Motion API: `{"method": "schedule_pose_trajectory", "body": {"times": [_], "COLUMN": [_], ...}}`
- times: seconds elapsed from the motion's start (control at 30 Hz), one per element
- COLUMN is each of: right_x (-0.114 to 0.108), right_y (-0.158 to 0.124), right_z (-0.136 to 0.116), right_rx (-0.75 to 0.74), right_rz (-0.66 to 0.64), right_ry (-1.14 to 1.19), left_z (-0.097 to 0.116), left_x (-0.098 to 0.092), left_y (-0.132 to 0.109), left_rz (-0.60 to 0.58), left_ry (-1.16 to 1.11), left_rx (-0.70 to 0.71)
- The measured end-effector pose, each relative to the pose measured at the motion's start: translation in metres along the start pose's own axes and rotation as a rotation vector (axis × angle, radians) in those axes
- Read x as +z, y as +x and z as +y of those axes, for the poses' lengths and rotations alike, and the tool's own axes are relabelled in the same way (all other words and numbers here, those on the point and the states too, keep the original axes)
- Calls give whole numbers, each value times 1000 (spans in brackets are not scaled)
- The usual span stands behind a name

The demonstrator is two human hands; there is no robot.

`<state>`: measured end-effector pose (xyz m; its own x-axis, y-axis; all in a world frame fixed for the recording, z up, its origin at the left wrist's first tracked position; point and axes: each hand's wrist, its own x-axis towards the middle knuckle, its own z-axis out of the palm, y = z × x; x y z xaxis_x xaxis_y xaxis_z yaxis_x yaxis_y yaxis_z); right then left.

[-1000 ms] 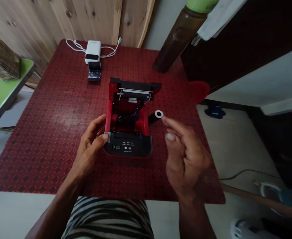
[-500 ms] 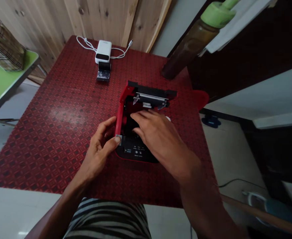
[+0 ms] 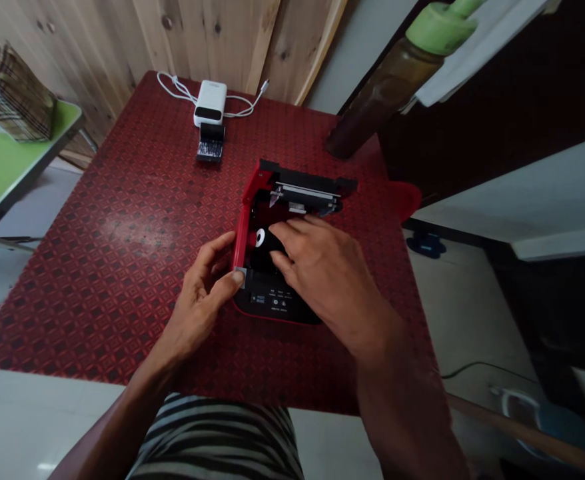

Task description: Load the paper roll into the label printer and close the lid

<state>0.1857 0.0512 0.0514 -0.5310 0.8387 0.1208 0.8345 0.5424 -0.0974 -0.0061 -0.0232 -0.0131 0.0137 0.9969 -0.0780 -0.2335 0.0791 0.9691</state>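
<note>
Red tabletop (image 3: 137, 230), open printer (image 3: 265, 293), black roll (image 3: 269, 241) partly hidden

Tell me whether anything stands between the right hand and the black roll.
Nothing visible does: the right hand is on the black roll inside the red device, whose lid stands raised at the back. The hand hides the roll's right end.

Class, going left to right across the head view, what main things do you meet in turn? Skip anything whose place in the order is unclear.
Plaid bag, left hand, black roll, right hand, blue item on the floor.
</note>
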Motion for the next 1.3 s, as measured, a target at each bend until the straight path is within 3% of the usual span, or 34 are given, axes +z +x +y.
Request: {"method": "schedule_pose_trajectory", "body": {"times": [0.13,0.23,0.33,0.43,0.57,0.73,1.03,1.3], "right_x": [-14,-30,-38,-24,23,66,67,62], "right_y": [-16,-43,-81,-118,-136,-119,-123,-132], "right_z": [-1,8,22,38,50,42,44,50], "right_rx": [-1,19,227,431,521,432,364,412], "right_rz": [114,272,438,561,431,272,260,145], "right_ry": [29,216,498,794,884,869,734,756], "left_z": [1,0,-1,-2,-6,-13,-11,-8], "left_x": [0,-1,-1,-1,-3,-7,-6,-5], "left_y": [0,0,-1,-1,-1,-2,-3,-3], "left_rz": [14,14,16,26,58,44,51,61], "left_ry": [17,28,42,56,78,64,53,32], "left_rx": [-14,-29,-25,-8,15,-3,-39,-50]}}
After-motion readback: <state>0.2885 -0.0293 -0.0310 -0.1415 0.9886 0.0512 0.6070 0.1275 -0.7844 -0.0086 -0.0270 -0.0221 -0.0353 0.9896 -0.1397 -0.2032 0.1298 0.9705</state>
